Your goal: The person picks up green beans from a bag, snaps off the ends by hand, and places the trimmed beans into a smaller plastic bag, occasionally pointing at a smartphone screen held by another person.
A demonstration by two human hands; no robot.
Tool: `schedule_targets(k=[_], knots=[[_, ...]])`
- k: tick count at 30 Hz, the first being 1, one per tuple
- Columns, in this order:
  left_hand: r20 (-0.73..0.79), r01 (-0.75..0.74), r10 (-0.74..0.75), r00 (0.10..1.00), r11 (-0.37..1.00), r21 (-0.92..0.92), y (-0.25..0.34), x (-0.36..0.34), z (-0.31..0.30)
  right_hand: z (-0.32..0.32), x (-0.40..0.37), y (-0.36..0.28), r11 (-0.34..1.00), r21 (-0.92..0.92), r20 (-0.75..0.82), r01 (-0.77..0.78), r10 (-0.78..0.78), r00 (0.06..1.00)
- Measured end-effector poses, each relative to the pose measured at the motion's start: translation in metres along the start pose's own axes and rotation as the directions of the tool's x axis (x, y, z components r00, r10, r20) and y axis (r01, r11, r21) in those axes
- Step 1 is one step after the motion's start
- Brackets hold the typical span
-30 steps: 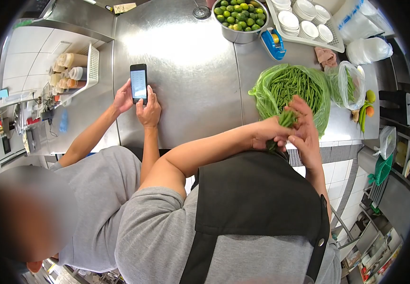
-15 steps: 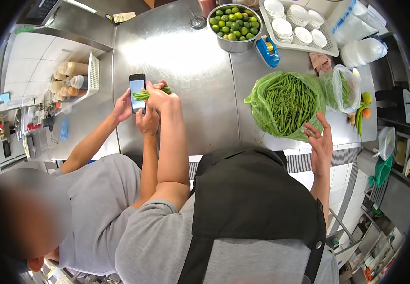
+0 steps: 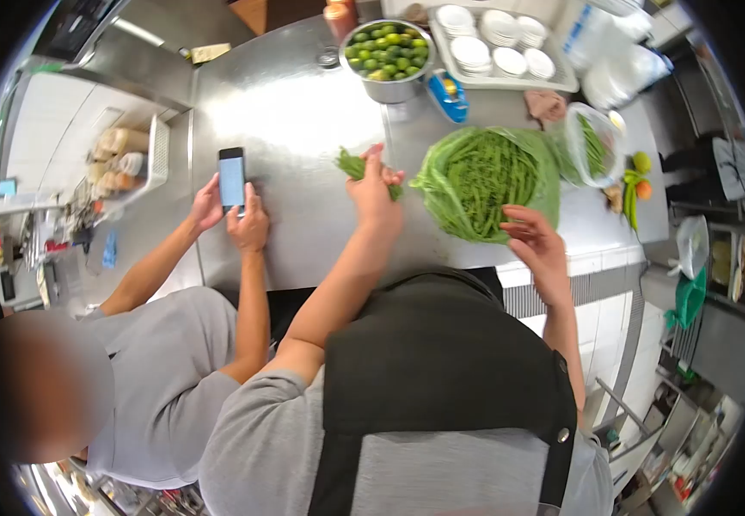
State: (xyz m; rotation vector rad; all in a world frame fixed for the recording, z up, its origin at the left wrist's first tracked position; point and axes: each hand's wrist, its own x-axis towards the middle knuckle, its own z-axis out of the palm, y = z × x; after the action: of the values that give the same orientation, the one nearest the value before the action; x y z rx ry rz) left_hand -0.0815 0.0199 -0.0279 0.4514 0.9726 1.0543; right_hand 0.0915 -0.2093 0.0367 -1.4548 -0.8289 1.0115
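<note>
My left hand (image 3: 376, 191) is closed around a small bunch of green beans (image 3: 351, 163), whose ends stick out on both sides of the fist. It is held over the steel counter, left of a green plastic bag (image 3: 450, 215). That bag lies open, heaped with long green beans (image 3: 488, 181). At the bag's near right edge is my right hand (image 3: 537, 245), fingers apart and slightly curled, with nothing held in it. Right of the big bag stands a clear bag (image 3: 594, 146) with more green beans inside.
On my left a co-worker holds a phone (image 3: 232, 181) in both hands over the counter (image 3: 303, 241). Farther back are a steel pot of limes (image 3: 387, 60), a blue tape dispenser (image 3: 448, 99), a tray of white lids (image 3: 510, 83) and a cloth (image 3: 546, 105). Chillies (image 3: 630, 202) lie at the right.
My left hand has moved right with its bunch, away from the co-worker's phone toward the bag. My right hand has come lower, its fingers now at the bag's edge.
</note>
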Motion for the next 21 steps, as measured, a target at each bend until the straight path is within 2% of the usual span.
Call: schedule_targets(k=[4,8,11,14,16,19,21], knots=[[0.037,0.030,-0.032,0.999,0.999,0.033,-0.001,-0.003,-0.011,0.004,-0.008,0.004,0.959,-0.283,0.089,0.015,0.010,0.996],[0.065,0.071,-0.075,0.995,0.995,0.065,0.008,0.000,-0.014,-0.010,-0.015,0.019,0.821,-0.571,0.277,-0.022,0.218,0.936],[0.122,0.125,-0.143,0.982,0.981,0.148,0.000,-0.015,0.003,-0.020,-0.011,0.010,0.767,-0.642,0.376,0.012,0.301,0.876],[0.110,0.219,-0.268,0.957,0.917,0.333,-0.024,-0.044,0.025,-0.037,0.000,0.004,0.799,-0.600,0.365,0.030,0.240,0.900],[0.185,0.280,-0.393,0.901,0.851,0.445,-0.041,-0.071,0.043,-0.055,0.012,0.003,0.830,-0.557,0.351,0.043,0.189,0.917],[0.355,0.379,-0.687,0.634,0.676,0.632,-0.053,-0.103,0.051,-0.079,0.039,-0.017,0.815,-0.573,0.245,0.083,0.074,0.967],[0.426,0.268,-0.710,0.562,0.643,0.718,-0.055,-0.119,0.054,-0.090,0.061,-0.023,0.797,-0.600,0.201,0.068,0.068,0.977]])
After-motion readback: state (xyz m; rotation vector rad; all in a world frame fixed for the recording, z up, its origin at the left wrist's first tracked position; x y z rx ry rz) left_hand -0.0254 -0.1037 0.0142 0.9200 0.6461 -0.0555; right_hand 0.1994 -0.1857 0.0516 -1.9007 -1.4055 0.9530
